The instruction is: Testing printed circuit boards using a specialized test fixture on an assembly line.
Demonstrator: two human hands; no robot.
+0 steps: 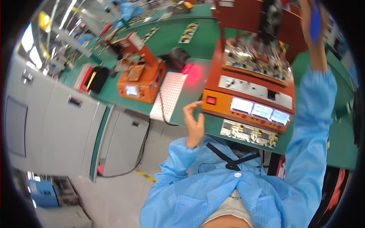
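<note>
My left hand (194,124) is at the front left corner of a large orange test fixture (224,104), fingers apart and holding nothing. Its fingertips are close to a red switch (211,100); whether they touch the casing I cannot tell. My right arm stretches up along the fixture's right side. There my right hand (319,41) is blurred and cut by the picture's edge, with a long blue object (315,22) against it. Lit screens (261,111) line the fixture's front, and wired parts fill its upper plate (254,62). A populated circuit board (249,133) lies before it.
A smaller orange tester (140,83) stands on the green bench to the left. Between the two are a white sheet with red marks (169,95) and a black scanner (178,57) casting red light. More circuit boards (188,32) lie behind. Grey cabinets (53,114) stand left.
</note>
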